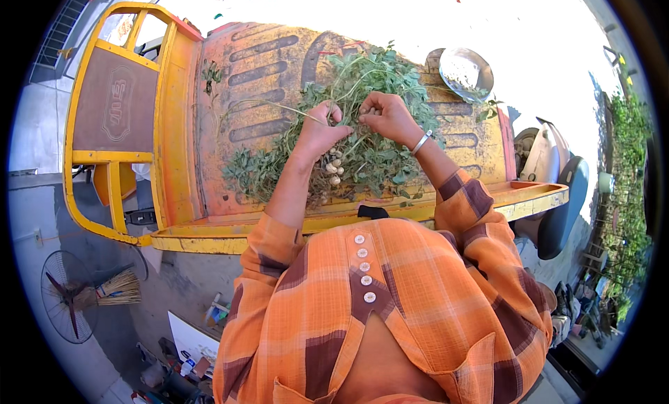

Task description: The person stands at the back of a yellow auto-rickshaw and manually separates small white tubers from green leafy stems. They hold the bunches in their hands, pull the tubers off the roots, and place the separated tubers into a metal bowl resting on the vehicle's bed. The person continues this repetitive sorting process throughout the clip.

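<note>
Both hands are over a heap of green peanut plants [380,73] on the worn orange-and-yellow cargo bed [244,38]. My left hand [322,131] is closed around a peanut plant stem; a long pale stalk [279,106] sticks out to its left. Beneath it hangs a cluster of pale peanuts [334,168] among thin roots. My right hand [391,118], with a bracelet at the wrist, is closed in a pinch close beside the left; what its curled fingers grip is hidden. A round metal bowl [486,76] with small pale things in it stands on the bed's far right.
A yellow metal frame [162,125] rises at the bed's left end, and a yellow rail [209,240] runs along the near side, with a small black item [373,212] on it. A dark seat [564,209] stands at the right. A fan [68,296] is at lower left.
</note>
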{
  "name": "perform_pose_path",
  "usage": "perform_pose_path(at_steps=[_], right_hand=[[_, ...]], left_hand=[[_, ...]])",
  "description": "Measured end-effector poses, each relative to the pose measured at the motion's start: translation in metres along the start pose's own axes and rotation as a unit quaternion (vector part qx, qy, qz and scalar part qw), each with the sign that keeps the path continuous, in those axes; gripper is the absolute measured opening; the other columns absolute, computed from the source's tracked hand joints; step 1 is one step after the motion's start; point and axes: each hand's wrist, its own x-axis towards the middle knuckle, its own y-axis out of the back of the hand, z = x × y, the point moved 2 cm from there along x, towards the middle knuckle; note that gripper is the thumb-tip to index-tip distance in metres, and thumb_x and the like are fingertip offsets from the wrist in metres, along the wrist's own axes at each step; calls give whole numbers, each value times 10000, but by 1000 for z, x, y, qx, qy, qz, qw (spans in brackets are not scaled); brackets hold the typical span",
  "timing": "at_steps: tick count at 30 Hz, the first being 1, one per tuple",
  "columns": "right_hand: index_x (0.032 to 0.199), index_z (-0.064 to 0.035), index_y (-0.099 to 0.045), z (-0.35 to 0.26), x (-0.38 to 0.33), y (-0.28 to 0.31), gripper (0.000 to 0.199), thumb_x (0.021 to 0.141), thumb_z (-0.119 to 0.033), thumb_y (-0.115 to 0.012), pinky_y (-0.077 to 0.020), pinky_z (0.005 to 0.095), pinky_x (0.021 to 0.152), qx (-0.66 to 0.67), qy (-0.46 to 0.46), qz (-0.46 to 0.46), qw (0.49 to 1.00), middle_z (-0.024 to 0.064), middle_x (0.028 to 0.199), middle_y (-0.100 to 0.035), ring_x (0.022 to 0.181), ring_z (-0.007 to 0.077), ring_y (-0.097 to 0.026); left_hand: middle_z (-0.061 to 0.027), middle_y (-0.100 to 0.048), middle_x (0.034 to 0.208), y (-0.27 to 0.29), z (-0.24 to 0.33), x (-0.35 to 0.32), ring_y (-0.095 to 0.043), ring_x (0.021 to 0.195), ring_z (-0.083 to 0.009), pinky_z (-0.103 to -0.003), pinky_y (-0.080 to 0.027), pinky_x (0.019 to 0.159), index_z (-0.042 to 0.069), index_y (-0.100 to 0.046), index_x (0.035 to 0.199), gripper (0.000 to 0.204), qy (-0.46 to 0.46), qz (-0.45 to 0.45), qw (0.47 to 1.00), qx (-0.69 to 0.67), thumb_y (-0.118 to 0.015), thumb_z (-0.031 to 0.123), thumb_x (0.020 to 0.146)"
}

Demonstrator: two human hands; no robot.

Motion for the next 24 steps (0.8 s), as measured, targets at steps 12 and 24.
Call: perform_pose_path(at_steps=[12, 24], right_hand=[[770, 26, -528, 20, 3, 28, 142, 663, -37, -596, -476, 349, 543, -359, 144, 127, 913, 176, 648, -599, 569, 290, -587], [887, -22, -577, 22, -6, -1, 156, 795, -112, -665, -354, 164, 421, 266, -163, -182, 932, 12, 739, -595, 561, 44, -529]], left_hand=[[24, -408, 714, 4, 11, -5, -411, 633, -73, -231, -387, 601, 103, -383, 681, 345, 57, -15, 997, -55, -697, -31, 623], [2, -431, 770, -6, 6, -4, -498, 706, -99, -244, -446, 608, 100, -394, 716, 335, 69, -21, 984, -161, -666, -82, 642]])
